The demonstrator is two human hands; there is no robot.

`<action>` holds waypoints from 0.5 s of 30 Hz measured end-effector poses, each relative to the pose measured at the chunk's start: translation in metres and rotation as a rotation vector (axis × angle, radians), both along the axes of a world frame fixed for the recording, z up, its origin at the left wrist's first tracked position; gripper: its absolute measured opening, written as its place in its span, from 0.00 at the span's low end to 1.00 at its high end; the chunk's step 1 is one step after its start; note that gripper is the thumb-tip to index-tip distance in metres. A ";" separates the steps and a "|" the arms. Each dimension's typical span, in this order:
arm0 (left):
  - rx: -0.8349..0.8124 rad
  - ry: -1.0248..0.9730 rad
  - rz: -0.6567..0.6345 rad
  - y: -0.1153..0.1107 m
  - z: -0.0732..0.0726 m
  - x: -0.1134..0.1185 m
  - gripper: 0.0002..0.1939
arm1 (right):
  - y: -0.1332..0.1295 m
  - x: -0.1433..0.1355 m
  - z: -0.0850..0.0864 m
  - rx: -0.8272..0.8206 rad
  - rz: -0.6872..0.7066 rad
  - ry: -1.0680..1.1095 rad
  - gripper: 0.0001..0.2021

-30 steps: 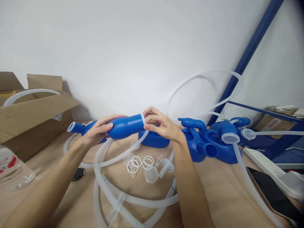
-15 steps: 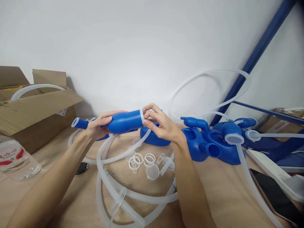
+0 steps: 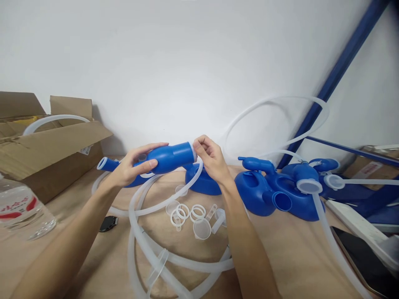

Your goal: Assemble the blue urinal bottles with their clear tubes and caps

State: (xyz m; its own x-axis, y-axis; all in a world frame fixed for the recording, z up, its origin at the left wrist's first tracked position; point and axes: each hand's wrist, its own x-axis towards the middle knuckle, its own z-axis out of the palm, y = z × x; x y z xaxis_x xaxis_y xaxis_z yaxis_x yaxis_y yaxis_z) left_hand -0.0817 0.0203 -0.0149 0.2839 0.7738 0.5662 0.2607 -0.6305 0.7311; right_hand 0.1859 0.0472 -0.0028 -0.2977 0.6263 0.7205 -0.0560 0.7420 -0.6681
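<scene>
My left hand (image 3: pixel 132 166) is wrapped round a blue plastic bottle (image 3: pixel 170 158), held tilted above the table with its wide mouth facing right. At that mouth, my right hand (image 3: pixel 212 158) pinches the edge of a white ring (image 3: pixel 194 152); the fingers partly hide it. Beneath the hands, a clear hose (image 3: pixel 168 201) loops across the table. Several loose white rings (image 3: pixel 197 212) lie below the bottle, beside a round translucent cap (image 3: pixel 202 229). Another blue bottle (image 3: pixel 205 182) rests behind my right hand.
An open cardboard box (image 3: pixel 62 162) and a clear water bottle (image 3: pixel 25 211) stand left. More blue bottles (image 3: pixel 255 191) with hoses sit right, near a phone (image 3: pixel 364 257). A black watch-like object (image 3: pixel 108 223) lies left of the hoses. A white wall (image 3: pixel 162 74) rises behind.
The bottle has shifted slightly right. My right fingers have closed into a pinch at the mouth's edge, and the white ring shows less evenly round it. The left thumb has moved along the bottle.
</scene>
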 end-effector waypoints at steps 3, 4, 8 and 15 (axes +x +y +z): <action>0.047 0.109 0.005 -0.005 0.003 0.002 0.32 | -0.003 -0.002 0.003 -0.124 0.064 0.021 0.25; 0.047 0.128 -0.001 -0.005 0.004 0.003 0.32 | -0.004 -0.001 0.003 -0.148 0.069 0.008 0.27; 0.043 0.151 -0.022 -0.005 0.003 0.005 0.31 | -0.006 0.000 0.004 -0.252 0.088 0.000 0.28; 0.001 0.083 -0.020 0.004 -0.002 -0.006 0.35 | 0.002 -0.002 0.000 -0.386 0.247 0.223 0.23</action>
